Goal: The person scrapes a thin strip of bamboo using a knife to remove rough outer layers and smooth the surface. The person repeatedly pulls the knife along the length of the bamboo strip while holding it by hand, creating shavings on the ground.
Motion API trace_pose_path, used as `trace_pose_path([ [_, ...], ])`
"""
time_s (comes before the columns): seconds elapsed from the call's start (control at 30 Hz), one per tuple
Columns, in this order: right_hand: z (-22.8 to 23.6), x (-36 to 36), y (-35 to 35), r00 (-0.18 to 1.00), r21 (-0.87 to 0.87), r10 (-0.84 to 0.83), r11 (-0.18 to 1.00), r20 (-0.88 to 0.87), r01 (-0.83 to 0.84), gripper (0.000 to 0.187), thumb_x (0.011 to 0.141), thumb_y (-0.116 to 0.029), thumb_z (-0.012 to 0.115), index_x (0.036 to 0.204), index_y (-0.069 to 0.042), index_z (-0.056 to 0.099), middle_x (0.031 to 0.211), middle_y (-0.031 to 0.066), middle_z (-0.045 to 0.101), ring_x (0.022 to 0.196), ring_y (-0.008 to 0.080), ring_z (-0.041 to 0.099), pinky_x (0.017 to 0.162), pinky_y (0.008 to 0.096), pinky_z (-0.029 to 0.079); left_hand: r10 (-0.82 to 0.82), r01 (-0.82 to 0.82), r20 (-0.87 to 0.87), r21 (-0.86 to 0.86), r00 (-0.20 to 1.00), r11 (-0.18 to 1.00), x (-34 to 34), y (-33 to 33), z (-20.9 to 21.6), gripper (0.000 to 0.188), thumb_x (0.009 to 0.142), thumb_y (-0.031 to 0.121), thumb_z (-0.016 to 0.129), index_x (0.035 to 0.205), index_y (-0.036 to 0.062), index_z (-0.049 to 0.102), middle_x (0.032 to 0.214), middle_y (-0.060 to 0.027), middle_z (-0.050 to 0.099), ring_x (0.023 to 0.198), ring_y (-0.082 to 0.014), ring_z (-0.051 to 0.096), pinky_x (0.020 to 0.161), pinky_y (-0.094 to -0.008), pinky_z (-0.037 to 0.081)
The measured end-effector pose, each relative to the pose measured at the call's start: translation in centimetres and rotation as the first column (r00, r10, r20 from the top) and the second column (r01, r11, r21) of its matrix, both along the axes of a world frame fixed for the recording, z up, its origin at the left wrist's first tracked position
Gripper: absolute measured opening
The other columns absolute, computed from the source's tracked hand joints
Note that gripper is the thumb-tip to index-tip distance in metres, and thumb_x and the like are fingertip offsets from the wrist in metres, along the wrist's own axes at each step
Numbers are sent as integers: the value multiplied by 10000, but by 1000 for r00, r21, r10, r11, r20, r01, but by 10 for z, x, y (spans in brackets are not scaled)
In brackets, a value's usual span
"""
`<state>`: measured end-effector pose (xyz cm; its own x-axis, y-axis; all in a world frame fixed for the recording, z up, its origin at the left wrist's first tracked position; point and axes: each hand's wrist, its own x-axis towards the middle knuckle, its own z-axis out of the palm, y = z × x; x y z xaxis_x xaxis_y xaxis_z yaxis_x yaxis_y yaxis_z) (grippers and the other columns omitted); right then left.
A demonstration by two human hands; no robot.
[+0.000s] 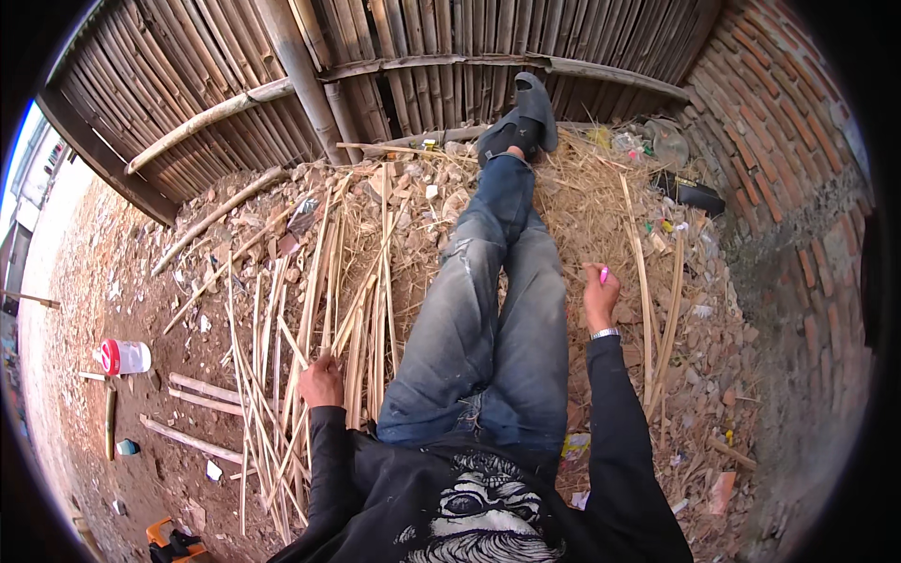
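Note:
I sit on the ground with my legs stretched out ahead. On the left, my left hand [321,382] is closed around a thin bamboo strip [293,342] at the edge of a loose pile of pale split strips [330,272]. Past my right thigh, my right hand [601,302] is raised with its fingers curled on a small pink object [603,276]; most of it is hidden, so its kind does not show. Two long pale strips [641,281] lie on the ground to the right of that hand.
Ahead stands a bamboo wall [450,98] with a horizontal pole. A brick wall [798,159] bounds the right. Stones and straw cover the ground. At left are a red-and-white bucket [131,357], short poles [192,439] and an orange-and-black tool [174,542].

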<state>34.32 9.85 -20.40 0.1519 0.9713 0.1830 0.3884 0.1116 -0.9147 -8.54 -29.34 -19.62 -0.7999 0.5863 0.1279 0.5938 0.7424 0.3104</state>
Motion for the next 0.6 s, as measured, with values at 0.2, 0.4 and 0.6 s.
trace_pose_path([
  [0.2, 78, -95, -57, 951, 9, 295, 955, -92, -295, 228, 962, -222, 733, 1092, -35, 722, 827, 52, 697, 741, 146, 606, 723, 313, 500, -447, 298, 511, 348, 735, 889, 47, 81, 68, 426, 892, 368, 783, 1177, 52, 788, 865, -211, 769, 802, -273, 765, 760, -373, 571],
  [0.4, 89, -129, -103, 942, 130, 332, 938, -58, -322, 288, 987, -294, 703, 1051, -19, 648, 848, 150, 681, 734, 292, 643, 676, 412, 490, -553, 365, 455, 439, 698, 821, 71, 138, 72, 447, 1023, 369, 663, 1248, -10, 737, 919, -200, 744, 829, -252, 716, 769, -381, 531],
  [0.6, 77, -112, -108, 919, -64, 391, 920, 56, -387, 298, 1051, -316, 625, 987, -25, 612, 756, 152, 639, 685, 329, 645, 636, 441, 477, -580, 470, 164, 433, 798, 769, 93, 145, 84, 341, 1031, 225, 623, 1248, -21, 713, 839, -216, 629, 786, -408, 643, 731, -481, 504],
])
